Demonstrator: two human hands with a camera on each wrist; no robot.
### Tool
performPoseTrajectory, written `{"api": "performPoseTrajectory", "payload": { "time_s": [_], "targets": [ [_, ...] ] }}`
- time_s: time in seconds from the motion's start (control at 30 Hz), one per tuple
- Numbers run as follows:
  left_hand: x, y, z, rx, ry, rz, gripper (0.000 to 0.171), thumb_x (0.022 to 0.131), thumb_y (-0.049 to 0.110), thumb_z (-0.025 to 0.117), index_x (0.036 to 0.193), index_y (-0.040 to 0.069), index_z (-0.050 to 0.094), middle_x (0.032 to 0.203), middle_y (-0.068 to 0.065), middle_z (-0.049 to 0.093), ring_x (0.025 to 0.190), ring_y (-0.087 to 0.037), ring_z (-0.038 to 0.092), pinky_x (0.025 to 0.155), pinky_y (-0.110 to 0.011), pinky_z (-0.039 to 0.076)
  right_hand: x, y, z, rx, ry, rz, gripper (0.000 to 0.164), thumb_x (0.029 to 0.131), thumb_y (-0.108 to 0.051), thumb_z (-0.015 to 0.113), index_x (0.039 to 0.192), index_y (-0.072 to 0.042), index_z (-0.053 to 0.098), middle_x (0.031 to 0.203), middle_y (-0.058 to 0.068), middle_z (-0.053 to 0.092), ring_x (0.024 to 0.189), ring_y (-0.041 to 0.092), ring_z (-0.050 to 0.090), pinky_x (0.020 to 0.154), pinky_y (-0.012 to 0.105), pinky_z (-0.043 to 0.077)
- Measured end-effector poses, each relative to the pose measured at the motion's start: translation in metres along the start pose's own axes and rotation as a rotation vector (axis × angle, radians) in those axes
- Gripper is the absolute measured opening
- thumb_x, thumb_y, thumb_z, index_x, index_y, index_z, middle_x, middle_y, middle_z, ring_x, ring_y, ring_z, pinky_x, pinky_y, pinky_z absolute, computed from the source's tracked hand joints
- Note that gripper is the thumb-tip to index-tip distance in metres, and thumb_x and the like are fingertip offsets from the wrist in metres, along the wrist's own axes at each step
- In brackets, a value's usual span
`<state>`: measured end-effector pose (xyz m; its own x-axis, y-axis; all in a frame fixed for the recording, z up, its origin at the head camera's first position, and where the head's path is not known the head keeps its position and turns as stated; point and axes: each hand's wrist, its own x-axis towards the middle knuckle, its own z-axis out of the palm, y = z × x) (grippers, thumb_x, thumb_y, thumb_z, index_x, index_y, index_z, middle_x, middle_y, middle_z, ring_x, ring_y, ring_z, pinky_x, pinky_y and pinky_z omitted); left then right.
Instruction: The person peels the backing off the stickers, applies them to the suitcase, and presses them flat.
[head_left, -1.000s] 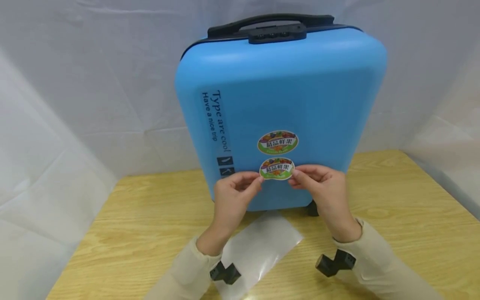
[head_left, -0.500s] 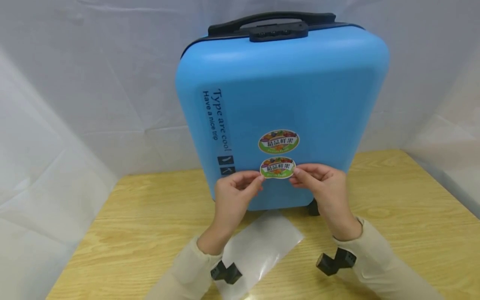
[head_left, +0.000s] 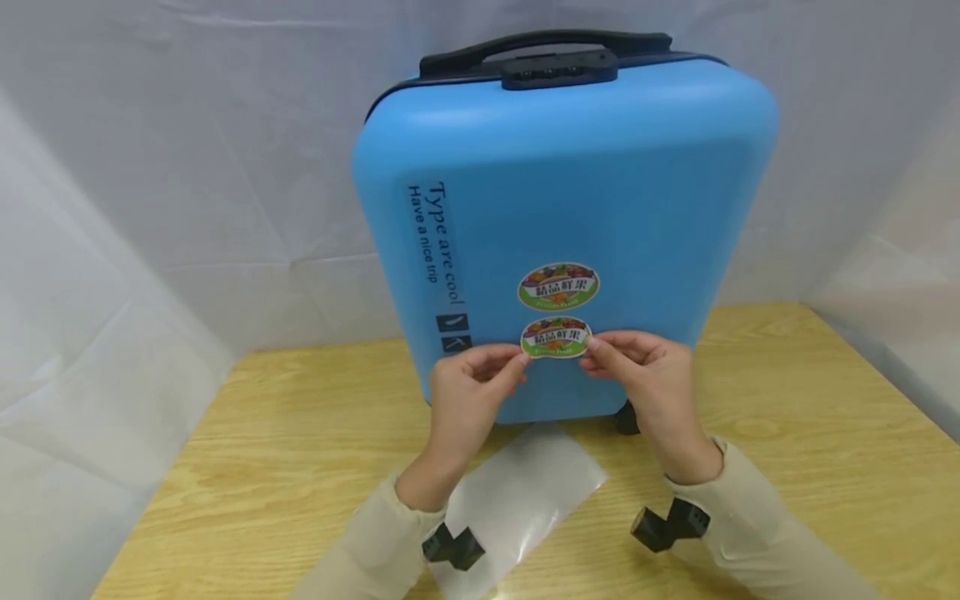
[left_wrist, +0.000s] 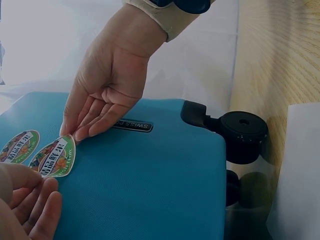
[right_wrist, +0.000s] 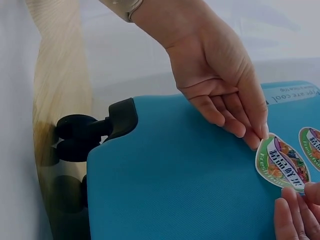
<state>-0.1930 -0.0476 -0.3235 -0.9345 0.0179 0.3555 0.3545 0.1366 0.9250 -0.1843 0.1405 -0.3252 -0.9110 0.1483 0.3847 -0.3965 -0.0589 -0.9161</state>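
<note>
A blue suitcase (head_left: 637, 208) stands upright, its black handle at the top. Two oval fruit stickers with white borders show low on its front. The upper sticker (head_left: 558, 287) lies flat on the shell. Just below it, the lower sticker (head_left: 556, 337) is between my hands, its bottom edge slightly bowed. My left hand (head_left: 467, 400) pinches its left end between thumb and forefinger, and my right hand (head_left: 656, 392) pinches the right end. In the right wrist view the lower sticker (right_wrist: 283, 162) is at or very near the shell; whether it touches everywhere I cannot tell.
A clear, shiny sheet (head_left: 525, 492) lies on the wooden table (head_left: 300, 442) under my forearms. Black wheels (left_wrist: 244, 135) stick out at the suitcase's bottom. White cloth (head_left: 187, 167) hangs behind and at the sides.
Both hands keep the same hold on the lower sticker. The whole view shifts up and then down a little; the sticker stays in nearly the same place on the suitcase.
</note>
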Motion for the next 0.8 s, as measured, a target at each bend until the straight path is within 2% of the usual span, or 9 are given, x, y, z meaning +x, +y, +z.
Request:
{"api": "performPoseTrajectory", "payload": {
  "time_s": [0.23,0.53,0.8],
  "targets": [
    [0.0002,-0.0014,0.0001,-0.013,0.001,0.007,0.012,0.084,0.013,0.071,0.090,0.003,0.073,0.081,-0.010,0.072,0.067,-0.014,0.067,0.060,-0.027,0.057,0.0005,-0.0005,-0.0023,-0.005,-0.023,0.002,0.025,0.086,-0.010,0.068,0.095,0.013,0.066,0.072,0.004,0.071,0.067,0.018,0.069,0.066,0.035,0.057],
    [0.0001,-0.0025,-0.0001,-0.016,0.004,0.007,0.012,0.084,0.012,0.071,0.090,0.002,0.073,0.081,-0.010,0.072,0.067,-0.015,0.068,0.061,-0.027,0.057,0.0009,0.0014,-0.0017,-0.085,-0.066,0.014,0.029,0.087,-0.013,0.068,0.095,0.015,0.066,0.075,0.001,0.072,0.070,0.017,0.070,0.067,0.034,0.057],
    [0.0000,-0.0030,0.0000,-0.018,0.003,0.003,0.013,0.084,0.013,0.072,0.091,0.002,0.073,0.083,-0.009,0.072,0.065,-0.015,0.068,0.060,-0.027,0.057,0.0001,0.0024,-0.0022,-0.065,-0.066,0.005,0.028,0.087,-0.012,0.068,0.096,0.015,0.066,0.077,0.003,0.072,0.071,0.017,0.070,0.067,0.035,0.057]
  ]
}}
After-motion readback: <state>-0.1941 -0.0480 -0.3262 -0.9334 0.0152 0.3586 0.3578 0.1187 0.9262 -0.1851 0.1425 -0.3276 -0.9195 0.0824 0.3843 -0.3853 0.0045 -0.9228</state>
